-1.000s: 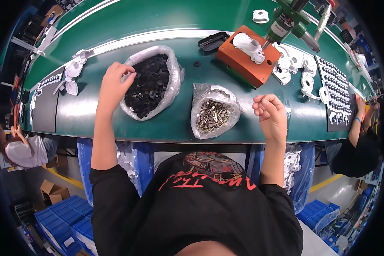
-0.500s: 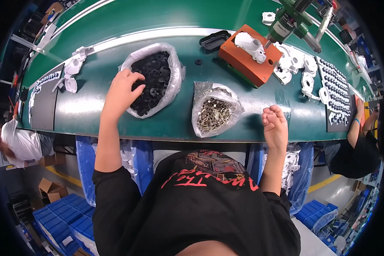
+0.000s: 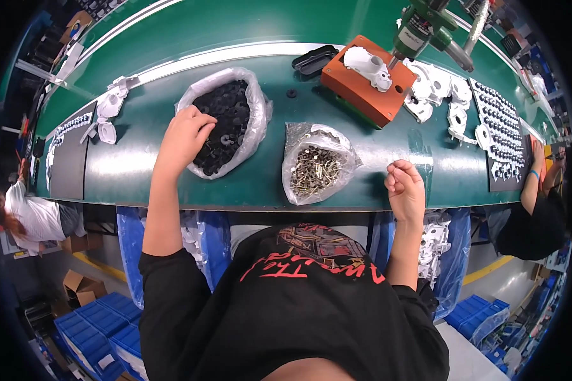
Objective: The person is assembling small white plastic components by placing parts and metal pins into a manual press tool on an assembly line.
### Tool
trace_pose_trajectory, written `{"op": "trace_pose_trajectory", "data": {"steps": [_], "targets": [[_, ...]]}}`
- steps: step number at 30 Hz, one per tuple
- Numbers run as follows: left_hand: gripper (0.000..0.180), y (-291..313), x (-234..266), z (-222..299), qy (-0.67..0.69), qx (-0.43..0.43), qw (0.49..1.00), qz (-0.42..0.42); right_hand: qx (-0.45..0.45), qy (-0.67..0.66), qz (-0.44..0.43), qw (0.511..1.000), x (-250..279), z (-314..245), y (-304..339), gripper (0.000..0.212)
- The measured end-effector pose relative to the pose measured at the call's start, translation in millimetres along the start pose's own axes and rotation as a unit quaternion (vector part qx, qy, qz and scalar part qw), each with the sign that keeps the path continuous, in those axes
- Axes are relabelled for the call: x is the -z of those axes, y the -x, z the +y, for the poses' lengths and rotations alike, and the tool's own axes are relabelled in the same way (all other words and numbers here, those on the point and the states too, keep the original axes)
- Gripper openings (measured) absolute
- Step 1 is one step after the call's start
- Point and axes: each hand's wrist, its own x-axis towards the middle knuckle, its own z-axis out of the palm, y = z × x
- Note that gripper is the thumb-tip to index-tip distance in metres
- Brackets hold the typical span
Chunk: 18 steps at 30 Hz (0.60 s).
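My left hand (image 3: 187,138) is over the left side of a clear plastic bag (image 3: 258,114) of small black round parts (image 3: 225,105). Its thumb and fingers are pinched together at the parts; whatever they grip is hidden. My right hand (image 3: 405,189) hovers above the bench's near edge, to the right of a smaller plastic bag (image 3: 293,185) full of metal screws (image 3: 318,168). The fingers there are curled together, and I cannot make out anything in them. A white plastic housing (image 3: 367,66) lies on an orange block (image 3: 356,89), under a green power screwdriver (image 3: 419,32).
Several white housings (image 3: 435,82) lie right of the block. A dark board with rows of black-and-white parts (image 3: 499,127) is at the right, another dark board (image 3: 70,159) at the left. A black tray (image 3: 316,61) stands at the back. Co-workers (image 3: 534,222) are at both sides.
The thumb and fingers of my left hand have closed together over the black parts. My right hand stays curled in nearly the same place. The whole view has shifted slightly.
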Motion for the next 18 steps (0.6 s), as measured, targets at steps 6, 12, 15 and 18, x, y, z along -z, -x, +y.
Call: {"op": "trace_pose_trajectory", "data": {"steps": [6, 12, 15, 18], "targets": [[0.013, -15.9, 1.5, 15.6, 0.117, 0.024, 0.986, 0.113, 0.014, -0.002, 0.02, 1.0, 1.0, 1.1, -0.7, 0.017], [0.014, -80.6, 6.0, 71.8, 0.311, 0.01, 0.949, 0.058, 0.016, 0.002, 0.022, 1.0, 2.1, -2.2, 3.4, 0.017], [0.018, -136.6, -4.4, 98.2, 0.362, -0.063, 0.93, -0.006, 0.024, -0.008, 0.027, 0.999, 9.3, -4.8, 7.4, 0.015], [0.018, -200.6, -24.0, 123.4, 0.317, -0.129, 0.939, -0.026, 0.034, -0.02, 0.034, 0.999, 15.6, -6.7, 14.3, 0.013]]}}
